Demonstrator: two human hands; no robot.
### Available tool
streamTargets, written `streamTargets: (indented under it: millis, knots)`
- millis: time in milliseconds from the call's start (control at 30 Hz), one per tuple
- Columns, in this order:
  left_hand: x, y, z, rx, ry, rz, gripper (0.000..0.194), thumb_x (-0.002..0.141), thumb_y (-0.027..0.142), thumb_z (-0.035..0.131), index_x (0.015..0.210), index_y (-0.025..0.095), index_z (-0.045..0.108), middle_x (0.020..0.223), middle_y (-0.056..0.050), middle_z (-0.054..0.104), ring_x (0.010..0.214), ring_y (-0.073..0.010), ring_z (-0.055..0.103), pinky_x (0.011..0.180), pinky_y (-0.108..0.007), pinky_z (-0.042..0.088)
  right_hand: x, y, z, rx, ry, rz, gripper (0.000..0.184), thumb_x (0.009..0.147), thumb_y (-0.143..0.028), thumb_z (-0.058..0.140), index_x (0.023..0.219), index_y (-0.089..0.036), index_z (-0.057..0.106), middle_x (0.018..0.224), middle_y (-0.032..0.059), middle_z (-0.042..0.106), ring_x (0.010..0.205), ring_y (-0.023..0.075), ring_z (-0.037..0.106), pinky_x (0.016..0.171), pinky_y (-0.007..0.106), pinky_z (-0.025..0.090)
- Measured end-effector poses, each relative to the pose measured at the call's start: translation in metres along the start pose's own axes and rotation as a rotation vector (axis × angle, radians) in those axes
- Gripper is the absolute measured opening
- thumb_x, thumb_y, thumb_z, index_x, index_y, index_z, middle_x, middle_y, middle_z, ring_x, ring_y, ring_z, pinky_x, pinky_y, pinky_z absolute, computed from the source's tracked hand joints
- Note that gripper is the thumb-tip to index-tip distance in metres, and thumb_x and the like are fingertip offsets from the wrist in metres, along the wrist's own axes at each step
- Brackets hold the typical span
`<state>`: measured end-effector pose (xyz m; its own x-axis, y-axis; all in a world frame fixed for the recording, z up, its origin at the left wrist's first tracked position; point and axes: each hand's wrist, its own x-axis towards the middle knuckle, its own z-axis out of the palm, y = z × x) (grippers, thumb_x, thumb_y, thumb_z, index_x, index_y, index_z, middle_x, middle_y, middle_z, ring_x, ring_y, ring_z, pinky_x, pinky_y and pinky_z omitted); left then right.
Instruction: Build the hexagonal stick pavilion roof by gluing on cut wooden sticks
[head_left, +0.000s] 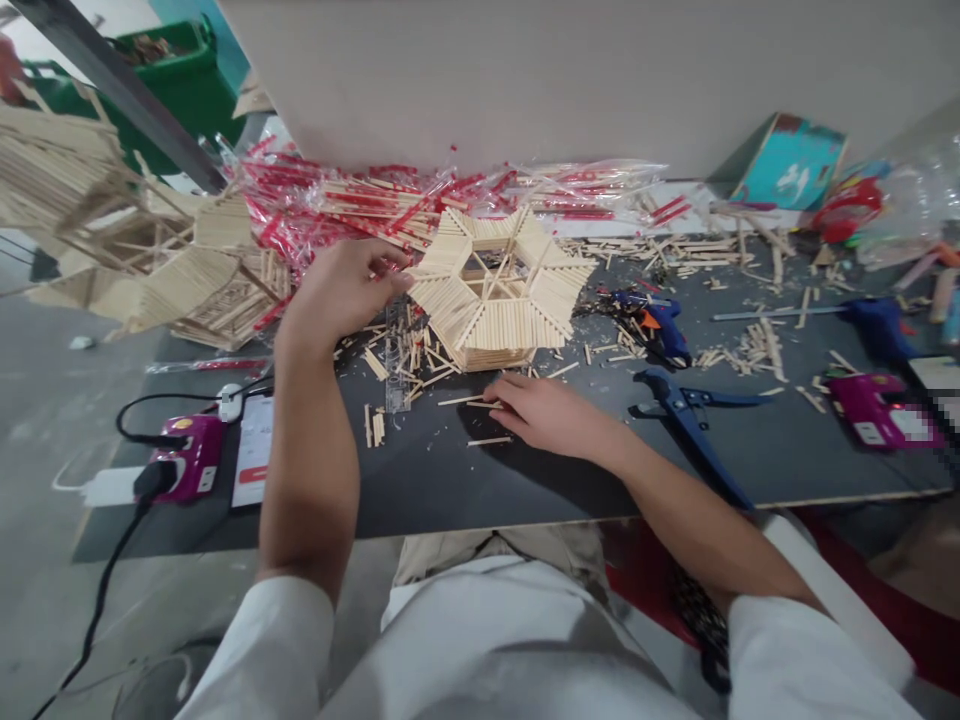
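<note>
A star-shaped structure of thin wooden sticks (499,325), with an open six-sided middle, sits over the dark table. My left hand (345,288) is at its left point, fingers bent and closed on that edge; where exactly the fingertips grip is partly hidden. In front of the structure, my right hand (551,412) is low over the table, thumb and fingers pinched on a short wooden stick (459,401). Another loose stick (489,441) lies just below those fingers. A clear ruler (397,375) lies among stick scraps left of the structure.
Blue cutters (686,425) and a blue glue gun (664,325) lie to the right; a second glue gun (877,325) is farther right. Bagged red-tipped sticks (352,200) line the wall. Larger stick structures (150,230), a phone (253,450) and a purple power adapter (191,455) are left.
</note>
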<state>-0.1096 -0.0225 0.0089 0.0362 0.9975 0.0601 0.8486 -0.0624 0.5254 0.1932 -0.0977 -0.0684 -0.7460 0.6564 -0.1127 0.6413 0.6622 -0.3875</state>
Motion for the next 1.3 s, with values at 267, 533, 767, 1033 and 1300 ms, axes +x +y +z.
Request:
streamTargets:
  millis: [267,533,767,1033,1300]
  knots:
    - [0.000,-0.002,0.002,-0.017,-0.021,0.001,0.033,0.092,0.044,0.072,0.118,0.025,0.080,0.086,-0.005,0.074,0.099,-0.0295,0.070,0.087,-0.033,0.052,0.014,-0.009,0.010,-0.354,-0.065,0.022,0.027,0.111,-0.019,0.048,0.121,-0.016,0.072,0.132,0.0133,0.069,0.091,0.0222,0.072,0.058,0.034,0.033]
    - [-0.005,0.009,-0.003,0.036,-0.031,0.015,0.033,0.095,0.041,0.070,0.119,0.020,0.079,0.082,-0.005,0.071,0.098,-0.0267,0.068,0.094,-0.035,0.051,-0.010,-0.008,0.017,-0.104,-0.011,0.045,0.026,0.112,-0.032,0.055,0.124,-0.018,0.073,0.129,0.0111,0.070,0.097,0.0203,0.072,0.073,0.030,0.045]
    - [-0.002,0.007,0.000,0.033,-0.009,0.033,0.032,0.093,0.038,0.070,0.118,0.019,0.080,0.084,-0.006,0.072,0.099,-0.0276,0.068,0.095,-0.037,0.051,-0.008,-0.015,0.030,-0.118,-0.008,0.013,0.025,0.113,-0.029,0.051,0.113,-0.018,0.074,0.121,0.0089,0.069,0.086,0.0165,0.069,0.067,0.031,0.038]
    - [-0.002,0.004,-0.001,0.071,-0.006,0.062,0.032,0.095,0.039,0.068,0.118,0.021,0.079,0.093,-0.008,0.076,0.095,-0.0286,0.070,0.091,-0.038,0.051,-0.013,-0.012,0.029,-0.097,0.028,0.020,0.015,0.112,-0.023,0.052,0.113,-0.017,0.066,0.116,0.0075,0.071,0.083,0.0174,0.067,0.065,0.032,0.035]
    - [-0.009,0.010,-0.006,0.136,-0.004,0.140,0.038,0.096,0.040,0.069,0.126,0.020,0.077,0.112,-0.010,0.078,0.101,-0.0299,0.070,0.096,-0.040,0.050,-0.031,-0.006,0.029,0.048,0.033,0.036,0.017,0.111,-0.023,0.053,0.110,-0.019,0.070,0.113,0.0087,0.073,0.096,0.0207,0.071,0.079,0.031,0.047]
